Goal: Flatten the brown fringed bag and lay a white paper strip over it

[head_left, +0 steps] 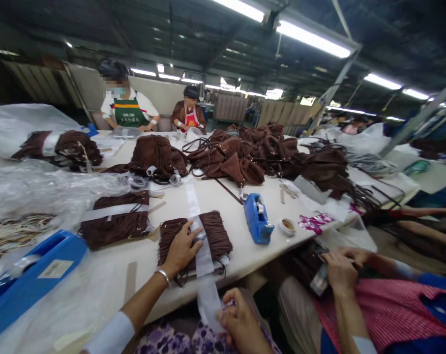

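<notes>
A brown fringed bag (pixel 218 235) lies flat on the table before me. Across its middle runs a long whitish translucent strip (pixel 204 260), reaching past the bag's far side and down over the table's front edge. My left hand (pixel 183 248) rests on the bag and strip, fingers spread, pressing down and holding nothing. Low in the view, over my lap, my right hand (pixel 241 317) pinches the strip's near end between thumb and fingers. To the left lies a second brown fringed bag (pixel 115 216) with a similar pale band around it.
A blue tape dispenser (pixel 257 219) and a tape roll (pixel 287 226) stand right of the bag; a larger blue dispenser (pixel 34 280) is at left. Brown bags (pixel 230 157) pile up behind. A co-worker's hands (pixel 341 268) work close at right; two people stand across the table.
</notes>
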`<state>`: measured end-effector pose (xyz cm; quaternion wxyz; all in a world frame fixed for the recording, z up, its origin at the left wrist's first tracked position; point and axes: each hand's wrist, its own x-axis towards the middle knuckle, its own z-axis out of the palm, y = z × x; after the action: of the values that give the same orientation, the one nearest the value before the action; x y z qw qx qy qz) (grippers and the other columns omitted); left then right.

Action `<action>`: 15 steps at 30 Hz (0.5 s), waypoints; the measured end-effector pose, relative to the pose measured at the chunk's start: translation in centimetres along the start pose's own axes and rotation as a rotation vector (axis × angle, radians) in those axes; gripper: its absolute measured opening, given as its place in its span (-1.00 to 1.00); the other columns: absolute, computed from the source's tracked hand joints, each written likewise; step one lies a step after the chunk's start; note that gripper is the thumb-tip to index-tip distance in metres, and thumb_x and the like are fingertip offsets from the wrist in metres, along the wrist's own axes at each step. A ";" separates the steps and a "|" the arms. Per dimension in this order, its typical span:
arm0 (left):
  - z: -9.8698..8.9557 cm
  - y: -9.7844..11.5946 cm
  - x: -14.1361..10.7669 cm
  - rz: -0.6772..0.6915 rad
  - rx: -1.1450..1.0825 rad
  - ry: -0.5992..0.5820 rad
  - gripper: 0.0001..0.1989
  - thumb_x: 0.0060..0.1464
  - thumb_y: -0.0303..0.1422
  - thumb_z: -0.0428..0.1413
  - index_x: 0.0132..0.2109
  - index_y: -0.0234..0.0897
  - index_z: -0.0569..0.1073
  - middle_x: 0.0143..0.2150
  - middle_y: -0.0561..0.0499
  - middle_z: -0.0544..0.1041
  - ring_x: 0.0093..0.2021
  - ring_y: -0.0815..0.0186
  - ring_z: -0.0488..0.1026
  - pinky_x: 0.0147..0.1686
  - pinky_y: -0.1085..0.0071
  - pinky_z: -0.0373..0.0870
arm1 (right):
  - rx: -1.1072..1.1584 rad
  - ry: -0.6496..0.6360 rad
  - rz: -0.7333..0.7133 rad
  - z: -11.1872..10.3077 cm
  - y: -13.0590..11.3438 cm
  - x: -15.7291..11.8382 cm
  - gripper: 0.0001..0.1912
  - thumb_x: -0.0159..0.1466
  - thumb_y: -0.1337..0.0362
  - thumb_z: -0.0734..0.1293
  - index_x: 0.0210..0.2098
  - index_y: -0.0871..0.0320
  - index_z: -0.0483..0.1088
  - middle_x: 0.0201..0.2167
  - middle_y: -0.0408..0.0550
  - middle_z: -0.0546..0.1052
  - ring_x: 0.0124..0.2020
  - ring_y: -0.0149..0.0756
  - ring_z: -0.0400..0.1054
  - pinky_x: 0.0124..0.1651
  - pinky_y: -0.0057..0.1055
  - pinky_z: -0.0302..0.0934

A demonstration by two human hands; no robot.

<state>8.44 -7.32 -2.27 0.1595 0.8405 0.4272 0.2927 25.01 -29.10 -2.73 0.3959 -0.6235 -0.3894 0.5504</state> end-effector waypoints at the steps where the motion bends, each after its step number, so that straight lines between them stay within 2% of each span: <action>1: 0.1 -0.1 0.0 -0.002 0.009 -0.003 -0.60 0.22 -0.24 0.07 0.19 -0.09 0.40 0.33 -0.13 0.19 0.07 0.14 0.42 0.17 0.06 0.36 | 0.020 -0.023 -0.008 0.1 -0.2 -0.4 -0.60 0.11 -0.05 0.33 -0.24 0.03 0.13 -0.64 -0.39 0.27 -0.76 -0.51 0.08 -0.67 -0.57 -0.05; 6: 0.2 -0.3 0.0 -0.002 0.041 -0.011 -0.59 0.23 -0.25 0.06 0.20 -0.07 0.39 0.33 -0.13 0.20 0.10 0.12 0.42 0.19 0.05 0.33 | -0.041 -0.129 -0.006 -0.4 -1.2 -1.5 -0.68 0.12 0.04 0.31 -0.25 0.09 0.24 -0.64 -0.38 0.19 -0.73 -0.51 0.03 -0.66 -0.55 -0.10; 10: 0.4 -0.5 0.0 0.015 0.061 -0.006 -0.60 0.24 -0.24 0.05 0.20 -0.06 0.40 0.31 -0.13 0.23 0.11 0.10 0.41 0.18 0.04 0.35 | -0.099 -0.238 0.013 -1.1 -1.5 -1.6 -0.74 0.08 0.14 0.32 -0.31 0.18 0.37 -0.63 -0.30 0.24 -0.63 -0.50 0.06 -0.56 -0.52 -0.13; 15: 0.7 -0.6 0.0 0.064 0.090 0.004 -0.59 0.23 -0.23 0.06 0.21 -0.06 0.39 0.32 -0.13 0.24 0.20 0.06 0.34 0.20 0.00 0.33 | -0.102 -0.266 0.023 -2.0 -1.5 -1.4 -0.72 0.05 0.16 0.33 -0.31 0.22 0.44 -0.63 -0.29 0.23 -0.60 -0.51 0.02 -0.53 -0.49 -0.17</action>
<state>8.44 -6.99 -3.13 0.1110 0.8595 0.4130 0.2799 26.78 -29.92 -0.66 0.3022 -0.5688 -0.4590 0.6120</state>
